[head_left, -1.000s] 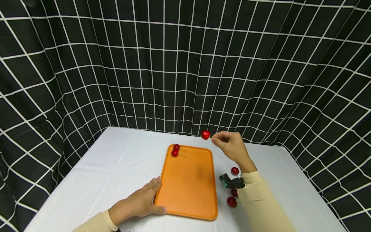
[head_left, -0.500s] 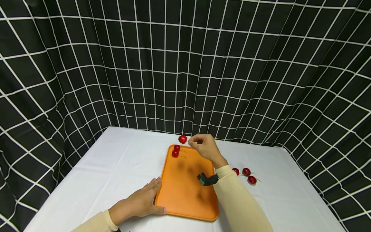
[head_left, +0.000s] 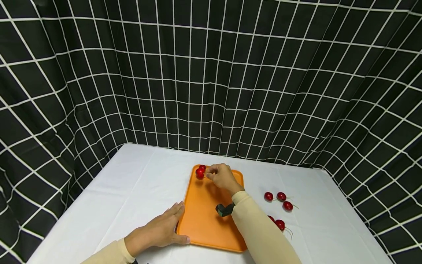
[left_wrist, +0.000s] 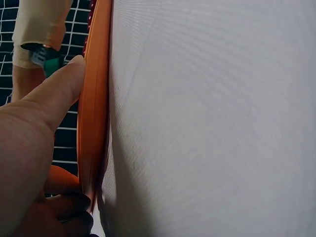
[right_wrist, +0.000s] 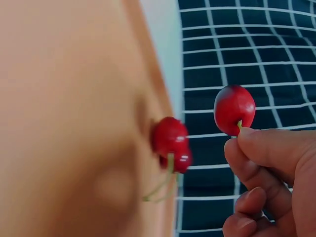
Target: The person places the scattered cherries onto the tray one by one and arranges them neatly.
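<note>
My right hand (head_left: 225,179) pinches a cherry (right_wrist: 234,109) by its green stem, between thumb and forefinger. It hovers over the far left part of an orange tray (head_left: 211,227). In the right wrist view two other red cherries (right_wrist: 170,136) lie close together by the tray's rim, stems trailing over it; the held one is apart from them. From the head these cherries overlap, so the held one is hard to single out. My left hand (head_left: 159,228) rests against the tray's near left corner, fingers extended along the side, thumb at the front edge.
To the right of the tray, several stemmed cherries (head_left: 288,206) lie on the white tablecloth (head_left: 132,183), some partly hidden by my right sleeve (head_left: 260,227). A black curtain with white grid lines (head_left: 211,73) surrounds the table's back and sides.
My right hand has carried the cherry leftward from beyond the tray's right side, then lowered it toward the two on the tray. More loose cherries show behind the arm. My left hand stays put.
</note>
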`<state>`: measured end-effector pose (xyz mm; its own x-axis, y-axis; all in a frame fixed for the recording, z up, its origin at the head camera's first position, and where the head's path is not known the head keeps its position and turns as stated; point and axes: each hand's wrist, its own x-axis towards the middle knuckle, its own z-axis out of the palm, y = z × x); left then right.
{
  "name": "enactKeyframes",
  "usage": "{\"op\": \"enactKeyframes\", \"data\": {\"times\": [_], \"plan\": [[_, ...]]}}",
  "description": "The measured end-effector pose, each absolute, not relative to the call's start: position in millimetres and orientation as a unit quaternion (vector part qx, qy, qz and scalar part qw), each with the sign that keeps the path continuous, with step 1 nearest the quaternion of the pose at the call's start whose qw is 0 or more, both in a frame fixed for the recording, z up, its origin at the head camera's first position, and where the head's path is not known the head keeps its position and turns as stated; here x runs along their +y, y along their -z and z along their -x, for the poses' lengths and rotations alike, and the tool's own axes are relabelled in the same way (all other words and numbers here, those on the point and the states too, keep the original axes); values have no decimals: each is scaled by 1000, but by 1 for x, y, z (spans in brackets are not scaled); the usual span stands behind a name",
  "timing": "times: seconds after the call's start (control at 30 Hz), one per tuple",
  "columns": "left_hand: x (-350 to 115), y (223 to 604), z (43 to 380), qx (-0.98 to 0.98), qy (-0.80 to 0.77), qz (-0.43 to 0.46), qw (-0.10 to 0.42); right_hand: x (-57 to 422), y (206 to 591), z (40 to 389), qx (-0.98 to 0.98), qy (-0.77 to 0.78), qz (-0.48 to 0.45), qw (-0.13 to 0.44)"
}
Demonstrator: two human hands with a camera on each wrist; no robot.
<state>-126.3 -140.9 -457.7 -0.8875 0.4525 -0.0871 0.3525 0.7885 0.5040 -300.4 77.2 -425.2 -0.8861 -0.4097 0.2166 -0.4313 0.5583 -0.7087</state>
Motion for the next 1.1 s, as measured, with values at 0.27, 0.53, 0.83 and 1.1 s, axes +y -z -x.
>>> {"op": "enactKeyframes", "data": {"times": [0.27,0.53,0.83,1.1], "plan": [[-142,457,127,940,-243,-216,101,73,439,302,-897,-373,-237,-9],[-141,454,126,936,-262,-208,113,73,449,303,-900,-371,-228,-20],[-142,455,124,934,-264,-210,114,73,457,303,-899,-375,-223,-25],[-142,455,125,935,-260,-212,114,73,459,306,-902,-374,-216,-28]]}}
